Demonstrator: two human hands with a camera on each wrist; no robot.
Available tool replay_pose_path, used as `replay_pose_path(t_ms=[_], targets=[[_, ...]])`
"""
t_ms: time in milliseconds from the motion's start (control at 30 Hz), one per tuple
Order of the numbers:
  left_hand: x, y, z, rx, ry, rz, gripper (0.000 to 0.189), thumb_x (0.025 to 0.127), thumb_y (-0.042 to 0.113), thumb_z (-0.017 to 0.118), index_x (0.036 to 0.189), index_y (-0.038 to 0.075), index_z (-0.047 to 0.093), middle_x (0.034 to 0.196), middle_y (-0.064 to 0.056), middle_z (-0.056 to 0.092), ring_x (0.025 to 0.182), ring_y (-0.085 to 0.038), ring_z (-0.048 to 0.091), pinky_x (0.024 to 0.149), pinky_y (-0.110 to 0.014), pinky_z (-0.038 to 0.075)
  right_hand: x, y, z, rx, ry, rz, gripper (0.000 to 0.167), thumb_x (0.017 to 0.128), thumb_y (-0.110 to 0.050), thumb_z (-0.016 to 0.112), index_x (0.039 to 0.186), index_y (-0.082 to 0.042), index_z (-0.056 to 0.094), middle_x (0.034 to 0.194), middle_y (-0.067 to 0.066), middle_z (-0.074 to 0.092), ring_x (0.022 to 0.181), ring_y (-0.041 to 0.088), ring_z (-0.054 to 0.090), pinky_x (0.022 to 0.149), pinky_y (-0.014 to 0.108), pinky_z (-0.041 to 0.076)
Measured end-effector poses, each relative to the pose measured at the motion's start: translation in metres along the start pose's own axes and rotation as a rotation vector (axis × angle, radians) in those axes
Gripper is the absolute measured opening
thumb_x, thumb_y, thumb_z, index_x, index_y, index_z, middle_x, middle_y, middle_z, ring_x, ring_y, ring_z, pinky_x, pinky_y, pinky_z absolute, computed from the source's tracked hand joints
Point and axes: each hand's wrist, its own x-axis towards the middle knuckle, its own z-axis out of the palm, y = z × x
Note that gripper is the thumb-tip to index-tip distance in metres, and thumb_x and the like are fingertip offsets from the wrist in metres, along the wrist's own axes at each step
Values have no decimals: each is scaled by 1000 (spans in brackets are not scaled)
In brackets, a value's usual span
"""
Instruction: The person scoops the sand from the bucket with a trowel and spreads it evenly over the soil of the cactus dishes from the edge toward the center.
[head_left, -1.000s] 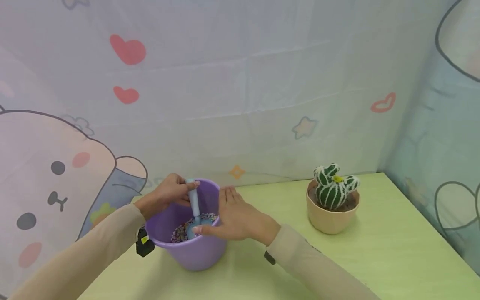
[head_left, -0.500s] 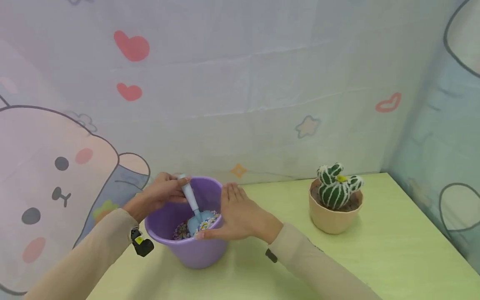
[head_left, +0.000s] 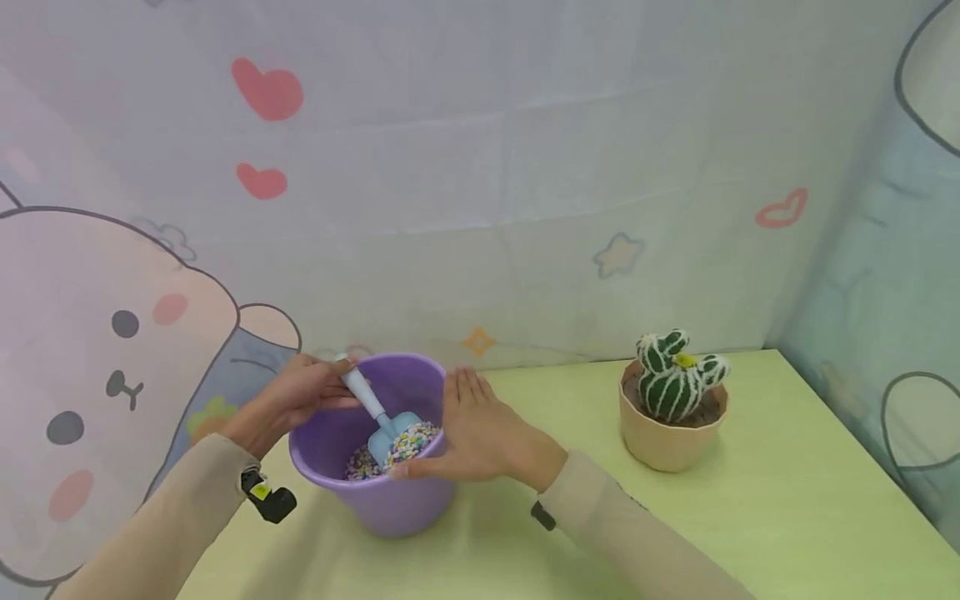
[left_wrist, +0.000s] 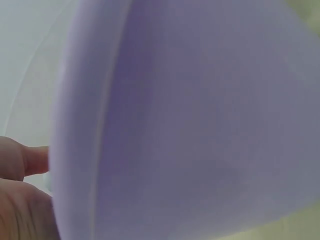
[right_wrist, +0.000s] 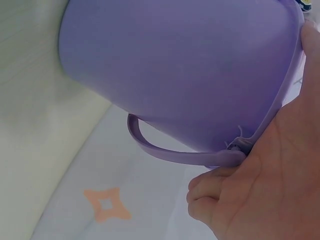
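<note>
A purple bucket (head_left: pixel 405 504) stands on the table with small multicoloured pellets (head_left: pixel 412 442) inside. My left hand (head_left: pixel 303 390) grips the pale handle of a light blue toy shovel (head_left: pixel 385 429) over the left rim. The shovel's blade is down in the bucket, slanting right, with pellets heaped against it. My right hand (head_left: pixel 487 433) rests with straight fingers along the bucket's right rim, thumb over the front edge. In the right wrist view the bucket's handle (right_wrist: pixel 185 156) hangs beside that palm. In the left wrist view the bucket wall (left_wrist: pixel 200 120) hides most of the left hand.
A fabric cactus (head_left: pixel 671 387) sits in a tan pot (head_left: pixel 667 446) to the right on the green table (head_left: pixel 780 508). Behind the table hangs a printed cloth backdrop (head_left: pixel 480 208) with hearts and a bear. It turns a corner at the right side.
My left hand has drawn left and tipped the shovel handle leftward. The blade has come up into sight with pellets on it. My right hand has stayed at the rim.
</note>
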Motion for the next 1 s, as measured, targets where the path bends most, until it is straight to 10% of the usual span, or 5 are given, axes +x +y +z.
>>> replay_pose_path(t_ms=[433, 700, 1000], targets=[[-10, 2, -13, -177, 73, -32, 26, 111, 17, 53, 124, -5, 51, 84, -6, 77, 82, -14, 79, 83, -29, 69, 0, -2, 1, -6, 9, -7, 139, 84, -95, 47, 164, 11, 3, 171, 35, 7, 164, 44, 11, 139, 49, 13], [-12, 3, -25, -321, 84, 8, 24, 111, 16, 54, 94, 11, 71, 84, -9, 78, 80, -18, 81, 82, -29, 69, 1, 2, 2, 6, 6, 0, 140, 83, -97, 45, 164, 10, 3, 172, 34, 6, 164, 44, 9, 139, 49, 13], [-20, 8, -31, -479, 111, 18, 21, 108, 15, 60, 94, 11, 75, 85, -13, 77, 79, -24, 81, 81, -29, 69, 1, 2, 4, 8, 15, 2, 141, 83, -96, 46, 164, 10, 3, 172, 34, 6, 164, 45, 10, 139, 50, 13]])
